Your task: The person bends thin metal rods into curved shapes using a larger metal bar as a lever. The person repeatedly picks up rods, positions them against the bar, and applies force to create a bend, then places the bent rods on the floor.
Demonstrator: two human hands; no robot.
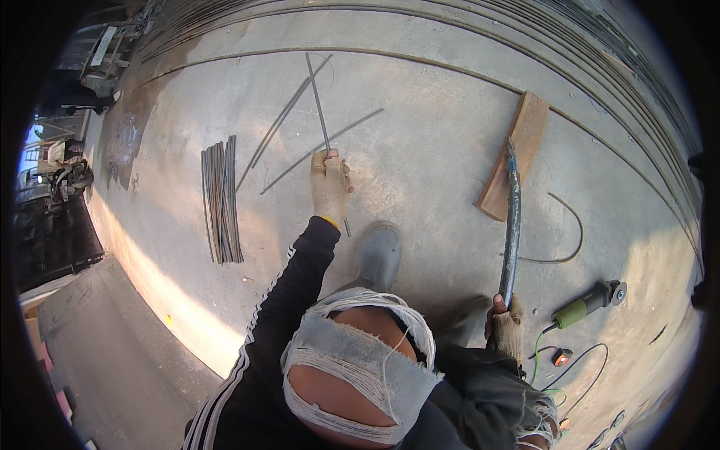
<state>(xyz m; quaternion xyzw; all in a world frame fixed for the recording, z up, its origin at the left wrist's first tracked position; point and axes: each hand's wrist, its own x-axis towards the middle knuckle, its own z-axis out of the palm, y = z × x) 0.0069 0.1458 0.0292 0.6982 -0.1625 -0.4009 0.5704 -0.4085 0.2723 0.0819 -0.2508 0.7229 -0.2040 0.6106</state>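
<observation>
My left hand [330, 186], in a beige fingerless work glove, is closed around a thin steel rod [318, 105]. The rod sticks out past the fist and its near end shows below the wrist. Beyond that hand, other loose rods [279, 120] lie crossed on the concrete floor. A bundle of short rods [219, 201] rests to its left. My right hand [508, 328], gloved too, grips a long dark metal bar [513, 240] by its lower end. The bar's worn, bluish tip reaches over a wooden plank [531, 131].
A green angle grinder [576, 313] lies at the right with its cord, near a small red-and-black tape measure [561, 357]. A bent rod [580, 225] curves beside the bar. Long steel rods [420, 13] stretch across the far side. Another person's dark leg [94, 99] shows far left.
</observation>
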